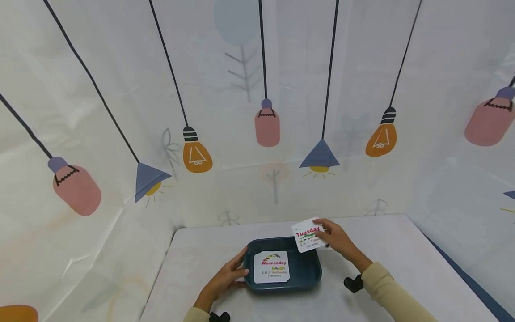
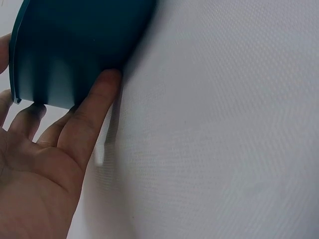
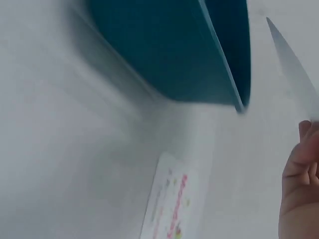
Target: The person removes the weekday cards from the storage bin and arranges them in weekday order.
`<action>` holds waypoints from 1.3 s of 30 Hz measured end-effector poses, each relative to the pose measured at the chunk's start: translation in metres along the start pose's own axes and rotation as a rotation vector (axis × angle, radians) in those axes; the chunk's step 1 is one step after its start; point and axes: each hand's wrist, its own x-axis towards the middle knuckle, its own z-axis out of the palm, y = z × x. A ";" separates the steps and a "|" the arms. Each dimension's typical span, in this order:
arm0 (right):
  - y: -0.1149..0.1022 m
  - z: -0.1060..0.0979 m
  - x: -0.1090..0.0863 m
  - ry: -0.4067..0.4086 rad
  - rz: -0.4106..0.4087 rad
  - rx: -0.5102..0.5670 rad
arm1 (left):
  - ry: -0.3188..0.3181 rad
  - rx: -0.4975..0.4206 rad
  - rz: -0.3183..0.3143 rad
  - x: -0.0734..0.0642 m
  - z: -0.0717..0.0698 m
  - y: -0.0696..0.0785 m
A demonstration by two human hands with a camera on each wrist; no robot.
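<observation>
A dark teal tray [image 1: 302, 273] stands on the white table with a white card reading "Wednesday" [image 1: 272, 273] lying in its left part. My left hand [image 1: 225, 276] grips the tray's left side, its fingers spread along the outer wall in the left wrist view. At the tray's far right corner my right hand [image 1: 339, 239] pinches a card reading "Tuesday" [image 1: 306, 242] by its right edge. That card is tilted and overlaps the rim in the head view. Seen from the right wrist, the card [image 3: 291, 62] is nearly edge-on, raised beside the tray.
Another printed card [image 3: 172, 204] lies on the table next to the tray, mostly hidden behind my right hand in the head view. The white tabletop [image 1: 374, 237] meets hanging sheets [image 1: 225, 197] printed with lamps at the back and sides.
</observation>
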 end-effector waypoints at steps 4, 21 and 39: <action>0.009 -0.023 -0.001 0.100 0.058 -0.021 | -0.002 0.008 0.000 0.001 0.000 -0.001; 0.050 -0.083 0.003 0.224 0.130 -0.242 | 0.022 0.036 -0.022 0.003 -0.001 0.000; 0.086 -0.110 0.013 0.168 0.139 -0.443 | 0.037 0.013 -0.047 0.001 -0.001 -0.001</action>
